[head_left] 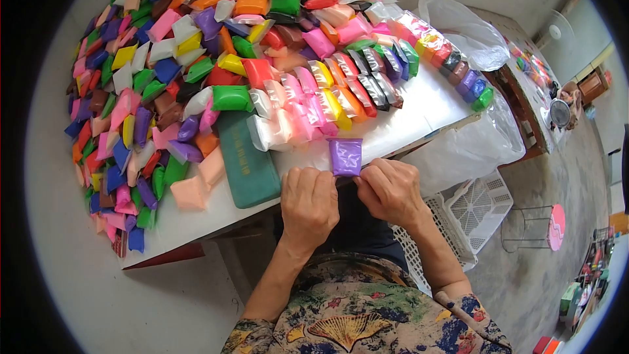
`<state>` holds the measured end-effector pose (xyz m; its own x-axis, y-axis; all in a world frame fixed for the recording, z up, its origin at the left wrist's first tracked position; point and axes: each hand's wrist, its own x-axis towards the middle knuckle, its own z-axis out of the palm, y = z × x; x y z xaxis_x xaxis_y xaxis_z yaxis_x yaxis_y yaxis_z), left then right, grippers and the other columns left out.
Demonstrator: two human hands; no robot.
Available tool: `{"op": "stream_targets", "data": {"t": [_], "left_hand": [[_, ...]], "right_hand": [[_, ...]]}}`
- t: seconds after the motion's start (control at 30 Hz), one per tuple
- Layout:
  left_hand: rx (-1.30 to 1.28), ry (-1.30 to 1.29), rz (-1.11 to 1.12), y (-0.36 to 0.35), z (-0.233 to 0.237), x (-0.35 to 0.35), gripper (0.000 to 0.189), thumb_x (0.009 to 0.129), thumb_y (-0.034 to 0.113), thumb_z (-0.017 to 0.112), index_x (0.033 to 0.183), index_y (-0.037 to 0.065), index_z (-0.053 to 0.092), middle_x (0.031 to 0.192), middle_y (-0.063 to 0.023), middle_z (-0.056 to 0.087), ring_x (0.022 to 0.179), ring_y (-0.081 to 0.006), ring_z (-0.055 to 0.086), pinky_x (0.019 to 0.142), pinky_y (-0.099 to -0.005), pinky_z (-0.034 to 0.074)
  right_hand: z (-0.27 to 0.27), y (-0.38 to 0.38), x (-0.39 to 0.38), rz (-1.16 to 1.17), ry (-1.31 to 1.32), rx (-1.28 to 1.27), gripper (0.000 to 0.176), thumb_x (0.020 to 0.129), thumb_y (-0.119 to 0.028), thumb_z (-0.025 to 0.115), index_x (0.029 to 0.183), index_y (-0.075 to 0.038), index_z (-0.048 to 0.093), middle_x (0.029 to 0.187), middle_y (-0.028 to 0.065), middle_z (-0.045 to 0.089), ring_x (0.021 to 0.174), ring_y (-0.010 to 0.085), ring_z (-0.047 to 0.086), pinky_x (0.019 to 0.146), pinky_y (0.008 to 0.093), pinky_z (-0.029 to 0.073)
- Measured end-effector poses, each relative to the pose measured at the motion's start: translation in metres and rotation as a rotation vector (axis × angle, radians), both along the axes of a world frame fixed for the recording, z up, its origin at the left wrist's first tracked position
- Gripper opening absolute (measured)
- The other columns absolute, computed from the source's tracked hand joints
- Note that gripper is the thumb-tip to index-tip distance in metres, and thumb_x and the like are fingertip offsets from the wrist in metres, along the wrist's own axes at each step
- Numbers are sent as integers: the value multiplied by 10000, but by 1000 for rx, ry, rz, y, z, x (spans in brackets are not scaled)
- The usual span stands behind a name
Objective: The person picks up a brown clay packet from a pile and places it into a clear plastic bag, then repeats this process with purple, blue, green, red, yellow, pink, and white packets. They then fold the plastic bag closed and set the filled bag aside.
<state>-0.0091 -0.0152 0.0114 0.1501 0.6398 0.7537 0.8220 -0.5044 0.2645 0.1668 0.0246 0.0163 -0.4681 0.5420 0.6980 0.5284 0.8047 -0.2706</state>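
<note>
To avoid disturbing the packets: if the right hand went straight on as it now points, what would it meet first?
The purple packet, which the right hand appears to pinch already; beyond it, probably the rows of coloured packets, though depth is unclear.

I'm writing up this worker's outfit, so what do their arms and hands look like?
The left hand and right hand are gloveless, and the forearms are bare. The sleeves stop near the elbows, beige with a dark blue and red print.

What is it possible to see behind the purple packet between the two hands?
Beyond the purple packet are white tabletop and rows of coloured packets. Whatever the packet itself covers cannot be seen.
</note>
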Motion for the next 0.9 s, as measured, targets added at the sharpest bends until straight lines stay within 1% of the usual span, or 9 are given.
{"op": "stream_targets", "data": {"t": [0.23, 0.47, 0.63, 0.73, 0.77, 0.83, 0.9], "left_hand": [[4, 5, -15, 2, -1, -1, 121, 768, 22, 657, 830, 18, 553, 783, -126, 436, 724, -312, 460, 667, -429, 383], [35, 30, -22, 5, -5, -3, 121, 763, 31, 647, 816, 16, 539, 776, -127, 425, 712, -311, 453, 646, -429, 376], [71, 107, -21, 3, -6, -4, 128, 754, 35, 631, 866, 0, 580, 787, -118, 457, 692, -294, 456, 639, -421, 384], [114, 166, -24, 2, -9, -7, 187, 748, 37, 624, 927, -14, 612, 815, -111, 504, 698, -273, 484, 646, -400, 402], [128, 184, -22, 1, -11, -7, 212, 747, 38, 622, 950, -19, 622, 828, -109, 522, 702, -265, 496, 650, -391, 409], [123, 221, -43, -2, -9, -9, 239, 751, 51, 628, 980, -18, 637, 865, -105, 567, 739, -246, 537, 675, -376, 432], [150, 275, -67, -4, -7, -9, 248, 758, 65, 635, 992, -13, 652, 898, -100, 602, 776, -227, 567, 700, -363, 453]], "right_hand": [[2, 0, -1, 7, 52, -59, 182, 750, -78, 713, 734, -63, 532, 634, 72, 515, 529, 253, 557, 499, 360, 451], [1, -4, 1, -3, 51, -66, 174, 755, -74, 705, 736, -62, 532, 640, 74, 522, 530, 251, 559, 497, 357, 448], [-2, -3, 3, 6, 40, -97, 159, 753, -63, 695, 746, -56, 536, 657, 93, 530, 558, 276, 580, 526, 377, 474], [-2, -9, 9, 18, 144, -251, 89, 797, 0, 680, 807, -12, 592, 632, 89, 562, 533, 239, 580, 513, 322, 453], [-2, -13, 10, -26, 219, -359, 78, 834, -33, 676, 842, -4, 605, 650, 100, 580, 539, 244, 589, 517, 328, 461], [-1, -22, 10, -119, 369, -577, 116, 910, -100, 669, 911, 10, 630, 686, 122, 617, 553, 254, 607, 525, 342, 476], [8, -28, 4, -166, 426, -669, 175, 947, -147, 670, 964, 26, 647, 675, 118, 633, 540, 203, 594, 521, 322, 469]]}}
